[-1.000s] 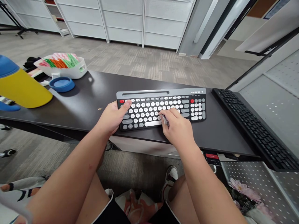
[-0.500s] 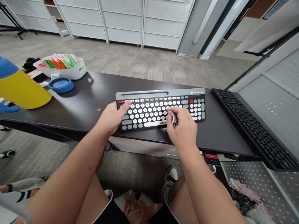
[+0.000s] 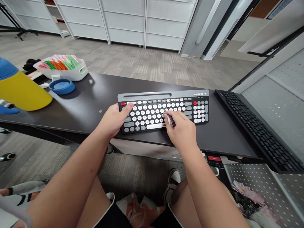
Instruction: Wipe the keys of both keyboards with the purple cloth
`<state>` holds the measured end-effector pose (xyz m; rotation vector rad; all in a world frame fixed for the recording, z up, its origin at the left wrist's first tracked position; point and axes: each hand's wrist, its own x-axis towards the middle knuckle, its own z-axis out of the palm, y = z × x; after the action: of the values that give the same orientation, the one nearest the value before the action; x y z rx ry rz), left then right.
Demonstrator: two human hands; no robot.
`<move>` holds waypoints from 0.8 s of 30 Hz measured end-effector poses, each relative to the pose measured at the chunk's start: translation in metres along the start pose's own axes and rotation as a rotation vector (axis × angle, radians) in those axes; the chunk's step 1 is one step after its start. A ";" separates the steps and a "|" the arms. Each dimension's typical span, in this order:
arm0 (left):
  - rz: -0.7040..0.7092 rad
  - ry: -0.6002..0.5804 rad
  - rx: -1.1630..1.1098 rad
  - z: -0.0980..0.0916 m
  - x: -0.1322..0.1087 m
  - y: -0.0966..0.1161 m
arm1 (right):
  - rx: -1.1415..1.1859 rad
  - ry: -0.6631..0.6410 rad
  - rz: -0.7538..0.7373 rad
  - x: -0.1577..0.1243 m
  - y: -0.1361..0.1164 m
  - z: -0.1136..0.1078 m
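- The grey keyboard [image 3: 154,110] lies on the desk [image 3: 95,91], between the hands.
- Left hand [image 3: 114,118] clasps its left end, thumb on top, fingers hidden.
- Right hand [image 3: 181,128] curls nearly closed round a wad [image 3: 170,121] over the keys.
- Wad mostly covered; material unclear.

A crumpled wad [image 3: 170,120] sits over the face-up, round-keyed gray-and-black keyboard [image 3: 152,110].

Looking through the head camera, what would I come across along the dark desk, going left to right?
Yellow container with a blue top → round blue dish → bare left hand → grey-and-black keyboard with round white keys → long all-black keyboard.
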<state>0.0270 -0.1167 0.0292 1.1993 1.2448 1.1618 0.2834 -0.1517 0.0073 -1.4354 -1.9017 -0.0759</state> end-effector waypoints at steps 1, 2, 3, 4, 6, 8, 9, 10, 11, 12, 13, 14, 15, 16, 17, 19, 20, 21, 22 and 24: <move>0.000 -0.002 -0.001 0.000 0.000 0.000 | 0.001 -0.004 -0.005 0.000 0.000 0.000; 0.000 -0.003 -0.003 0.000 0.000 0.000 | 0.001 -0.007 -0.009 0.000 0.000 -0.001; 0.001 -0.001 -0.004 0.000 0.000 0.000 | -0.001 -0.012 -0.011 0.000 0.000 -0.001; 0.002 0.001 -0.006 0.000 0.000 0.000 | -0.004 -0.018 -0.013 0.000 0.001 -0.001; 0.002 0.002 -0.014 0.000 -0.001 0.001 | -0.009 -0.030 -0.011 0.000 0.001 0.000; -0.002 0.001 -0.019 0.000 -0.001 0.001 | -0.011 -0.040 -0.007 0.001 0.002 0.000; -0.003 0.002 -0.020 0.000 -0.002 0.001 | -0.009 -0.045 -0.006 0.001 0.002 0.000; -0.004 0.004 -0.019 0.000 -0.002 0.001 | -0.008 -0.049 -0.006 0.001 0.002 0.000; -0.003 0.008 -0.018 0.000 -0.002 0.001 | -0.007 -0.055 -0.007 0.001 0.002 0.000; -0.003 0.011 -0.017 0.000 -0.002 0.001 | -0.008 -0.059 -0.008 0.001 0.002 0.000; -0.003 0.013 -0.018 0.000 -0.002 0.001 | -0.016 -0.062 -0.012 0.001 0.002 0.000; -0.004 0.014 -0.021 0.000 -0.002 0.000 | -0.030 -0.064 -0.018 0.001 0.002 0.000; -0.007 0.013 -0.025 0.000 -0.002 0.000 | -0.051 -0.062 -0.023 0.000 0.002 0.000; -0.010 0.011 -0.030 0.000 -0.001 0.000 | -0.076 -0.058 -0.029 0.000 0.001 0.000; -0.013 0.010 -0.036 0.000 -0.001 0.000 | -0.104 -0.054 -0.035 0.000 0.000 0.000; -0.014 0.003 -0.047 0.000 -0.001 0.000 | -0.157 -0.052 -0.045 -0.001 -0.001 0.002; -0.012 0.000 -0.050 0.000 -0.001 0.000 | -0.179 -0.052 -0.047 -0.002 -0.001 0.002; -0.009 -0.002 -0.050 0.000 -0.001 0.000 | -0.200 -0.052 -0.047 -0.002 -0.002 0.003; -0.006 -0.001 -0.048 0.000 -0.002 0.000 | -0.218 -0.049 -0.047 -0.002 -0.002 0.003; -0.003 0.008 -0.037 0.000 -0.002 0.000 | -0.242 -0.037 -0.052 -0.003 -0.003 0.004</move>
<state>0.0273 -0.1187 0.0291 1.1660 1.2259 1.1830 0.2792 -0.1532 0.0038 -1.5540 -2.0146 -0.3151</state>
